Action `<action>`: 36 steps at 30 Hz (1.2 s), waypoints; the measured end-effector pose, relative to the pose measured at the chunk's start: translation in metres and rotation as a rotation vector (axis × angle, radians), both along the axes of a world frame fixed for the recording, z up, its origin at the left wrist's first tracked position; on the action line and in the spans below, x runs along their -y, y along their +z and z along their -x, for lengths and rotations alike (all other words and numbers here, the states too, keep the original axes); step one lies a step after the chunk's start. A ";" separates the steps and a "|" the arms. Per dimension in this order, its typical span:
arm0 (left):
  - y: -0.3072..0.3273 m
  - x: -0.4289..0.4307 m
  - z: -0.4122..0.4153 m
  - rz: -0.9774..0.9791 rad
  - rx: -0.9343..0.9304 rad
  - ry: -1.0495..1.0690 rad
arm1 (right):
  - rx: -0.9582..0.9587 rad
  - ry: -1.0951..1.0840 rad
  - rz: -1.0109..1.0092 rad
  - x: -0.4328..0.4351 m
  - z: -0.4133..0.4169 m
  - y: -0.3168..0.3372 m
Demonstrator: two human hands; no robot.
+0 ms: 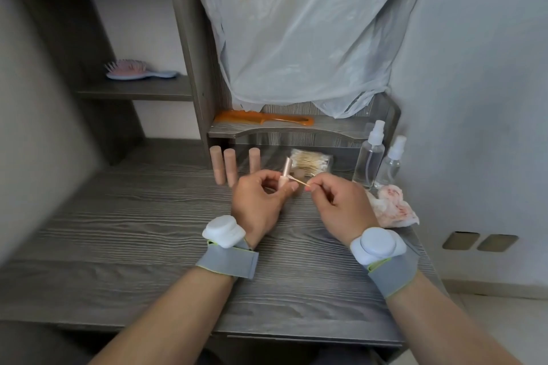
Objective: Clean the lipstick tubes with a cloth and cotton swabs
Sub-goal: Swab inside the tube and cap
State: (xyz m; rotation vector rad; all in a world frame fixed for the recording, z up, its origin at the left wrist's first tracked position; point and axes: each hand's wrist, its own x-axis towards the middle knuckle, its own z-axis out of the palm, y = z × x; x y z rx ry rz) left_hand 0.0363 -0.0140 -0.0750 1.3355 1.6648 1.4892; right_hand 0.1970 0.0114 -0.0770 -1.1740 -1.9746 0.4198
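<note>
Gripping pink lipstick tube [285, 170] in L hand [261, 198], upright just above desk [133, 216], mid-back. Pinching cotton swab [298, 181] in R hand [338, 201], tip against tube's side. Behind, three more tubes [229, 166] standing upright, w/ swab pack [310, 161] just to R. At far R, stained cloth [391, 207] lying beside two spray bottles [369, 157].

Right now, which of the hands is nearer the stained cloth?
Right. The right hand, pinching a cotton swab, lies just beside the stained cloth; the left hand, holding a lipstick tube, is farther away, beyond the right hand.
</note>
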 end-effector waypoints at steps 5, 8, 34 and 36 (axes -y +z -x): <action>0.001 0.002 -0.001 -0.001 -0.091 0.013 | 0.000 0.027 -0.031 -0.001 0.001 -0.001; 0.000 0.002 0.001 0.004 -0.085 0.005 | -0.003 0.022 -0.042 -0.001 0.002 -0.002; -0.001 0.003 0.007 -0.053 0.136 -0.045 | -0.036 -0.006 -0.048 0.000 -0.001 -0.002; 0.001 0.004 0.006 -0.040 0.173 -0.052 | -0.033 -0.002 -0.050 0.000 -0.001 -0.003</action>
